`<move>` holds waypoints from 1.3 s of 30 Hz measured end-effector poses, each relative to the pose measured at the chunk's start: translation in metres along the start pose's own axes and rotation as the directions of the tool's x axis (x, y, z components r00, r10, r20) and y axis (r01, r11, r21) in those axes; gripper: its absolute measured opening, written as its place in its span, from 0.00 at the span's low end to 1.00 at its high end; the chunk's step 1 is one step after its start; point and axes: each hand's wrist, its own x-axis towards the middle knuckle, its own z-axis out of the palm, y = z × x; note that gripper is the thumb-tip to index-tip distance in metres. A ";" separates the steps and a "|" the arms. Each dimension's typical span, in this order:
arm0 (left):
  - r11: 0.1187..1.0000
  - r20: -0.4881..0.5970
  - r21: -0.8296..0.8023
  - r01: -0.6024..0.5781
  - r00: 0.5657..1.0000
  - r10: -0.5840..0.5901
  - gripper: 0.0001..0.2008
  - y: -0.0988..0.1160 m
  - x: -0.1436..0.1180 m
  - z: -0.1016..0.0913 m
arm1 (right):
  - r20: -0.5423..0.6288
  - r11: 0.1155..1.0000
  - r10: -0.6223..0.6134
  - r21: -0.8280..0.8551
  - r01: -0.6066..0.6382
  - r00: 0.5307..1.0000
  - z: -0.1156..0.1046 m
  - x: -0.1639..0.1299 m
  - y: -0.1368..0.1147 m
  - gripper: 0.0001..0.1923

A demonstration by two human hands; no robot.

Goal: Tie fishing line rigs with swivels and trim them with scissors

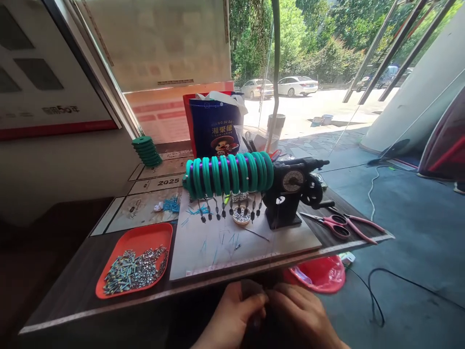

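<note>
Both my hands are low, below the near edge of the table (72, 291). My left hand (232, 315) and my right hand (301, 315) are pressed together, fingers pinched around something small and dark that I cannot make out. On the table above them stands a black hand-crank machine (290, 194) with a row of green rings (228, 174) on its purple shaft. Small hooks hang under the rings. A small round dish of beads (241, 215) sits below them on a grey board (218, 247).
An orange tray (145, 240) with several small metal pieces lies at the left. Red-handled scissors and pliers (341, 225) lie at the right. A stack of green rings (147, 150) and a blue bag (214, 126) stand behind. A red basin (319, 274) and cables are on the floor.
</note>
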 end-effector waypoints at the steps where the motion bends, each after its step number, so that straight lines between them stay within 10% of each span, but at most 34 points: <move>1: 0.996 -0.055 0.082 -0.033 0.998 0.038 0.11 0.001 0.000 0.001 | 0.014 0.996 -0.045 -0.072 0.046 0.999 -0.003 -0.001 -0.001 0.15; 11: 0.881 -0.321 0.408 -0.237 0.866 0.382 0.08 0.000 -0.020 0.000 | 0.045 0.924 -0.312 -0.218 0.315 0.949 -0.020 0.043 -0.023 0.23; 22: 0.955 -0.245 0.245 -0.165 0.943 0.226 0.10 -0.008 -0.012 0.000 | 0.135 0.938 -0.236 -0.226 0.262 0.962 -0.022 0.014 -0.009 0.20; 30: 0.821 -0.209 0.563 -0.093 0.945 0.250 0.09 -0.014 0.003 0.010 | 0.112 0.948 -0.166 -0.257 0.190 0.980 -0.016 -0.002 0.004 0.20; 39: 0.986 -0.177 0.126 -0.106 0.976 0.128 0.07 -0.025 0.020 0.024 | 0.142 0.957 -0.067 -0.270 0.104 0.988 -0.017 -0.013 0.022 0.23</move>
